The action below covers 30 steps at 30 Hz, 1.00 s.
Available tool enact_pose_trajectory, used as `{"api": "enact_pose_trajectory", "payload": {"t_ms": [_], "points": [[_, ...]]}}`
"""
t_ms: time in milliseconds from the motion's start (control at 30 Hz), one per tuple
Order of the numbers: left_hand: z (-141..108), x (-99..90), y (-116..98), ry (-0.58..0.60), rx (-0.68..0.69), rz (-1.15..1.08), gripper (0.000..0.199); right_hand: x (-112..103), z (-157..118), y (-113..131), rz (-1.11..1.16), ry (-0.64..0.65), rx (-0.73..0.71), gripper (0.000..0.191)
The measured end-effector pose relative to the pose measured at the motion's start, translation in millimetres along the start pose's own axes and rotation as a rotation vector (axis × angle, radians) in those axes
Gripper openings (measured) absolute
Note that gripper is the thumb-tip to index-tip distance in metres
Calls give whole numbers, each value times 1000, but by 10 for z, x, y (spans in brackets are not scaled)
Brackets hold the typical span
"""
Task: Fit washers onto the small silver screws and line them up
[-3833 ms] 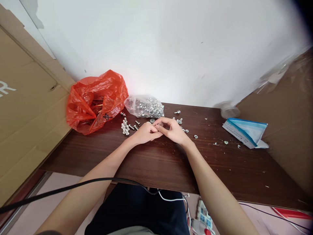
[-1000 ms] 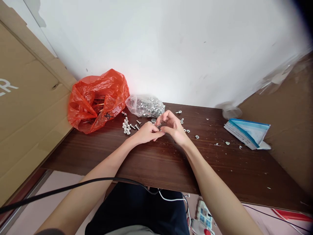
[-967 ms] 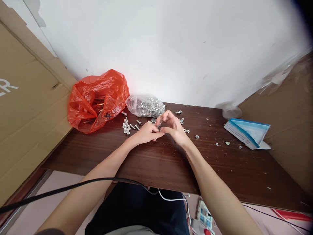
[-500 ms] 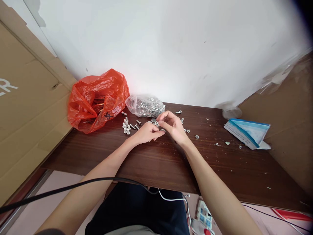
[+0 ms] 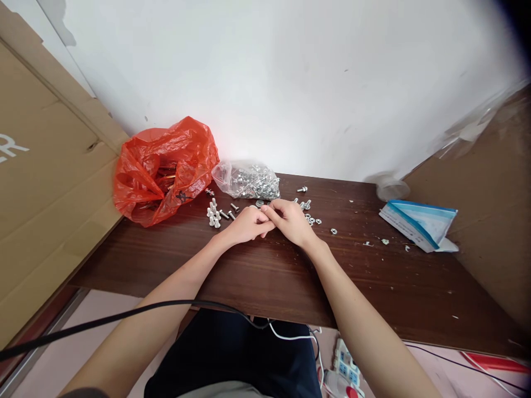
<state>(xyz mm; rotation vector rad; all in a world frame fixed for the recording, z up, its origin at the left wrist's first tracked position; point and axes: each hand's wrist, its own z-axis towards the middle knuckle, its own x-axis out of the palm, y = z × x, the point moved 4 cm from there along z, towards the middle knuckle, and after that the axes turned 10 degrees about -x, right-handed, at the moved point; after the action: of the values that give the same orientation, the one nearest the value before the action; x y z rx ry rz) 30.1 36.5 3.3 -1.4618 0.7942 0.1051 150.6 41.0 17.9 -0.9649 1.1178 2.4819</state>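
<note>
My left hand [image 5: 249, 225] and my right hand [image 5: 289, 221] meet over the dark wooden table [image 5: 257, 271], fingertips touching. Both are closed, and what lies between their fingers is hidden. Left of my left hand several bolts [image 5: 214, 214] stand upright in a cluster, with a few more [image 5: 224, 214] lying beside them. A washer [image 5: 259, 203] lies just beyond my fingers. To the right of my right hand are several nuts [image 5: 318, 221] and some bolts [image 5: 307, 205].
A red plastic bag [image 5: 166, 171] and a clear bag of hardware [image 5: 256, 181] sit along the wall. At the right are a blue-and-white pouch [image 5: 418, 224] and a round clear container [image 5: 392, 189]. Cardboard [image 5: 50, 166] flanks the left. A black cable [image 5: 145, 307] crosses my left forearm.
My right hand has come down and left onto my left fingertips, covering the disc seen there before. More bolts and nuts now show to its right.
</note>
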Motion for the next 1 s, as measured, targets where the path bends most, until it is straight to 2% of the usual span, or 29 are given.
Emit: {"api": "enact_pose_trajectory", "payload": {"t_ms": [167,367,733,1000], "points": [[-4,-14,5,9,-17,-8,38,-30,8,1,35,-31,45,31],[-8,-14,3,7,-21,-38,36,-32,12,-16,236,-59,87,16],[2,-9,8,6,-19,-36,37,-16,22,-38,370,-65,80,14],[1,-9,-1,13,-12,-40,35,8,11,-62,563,-49,124,16]]}}
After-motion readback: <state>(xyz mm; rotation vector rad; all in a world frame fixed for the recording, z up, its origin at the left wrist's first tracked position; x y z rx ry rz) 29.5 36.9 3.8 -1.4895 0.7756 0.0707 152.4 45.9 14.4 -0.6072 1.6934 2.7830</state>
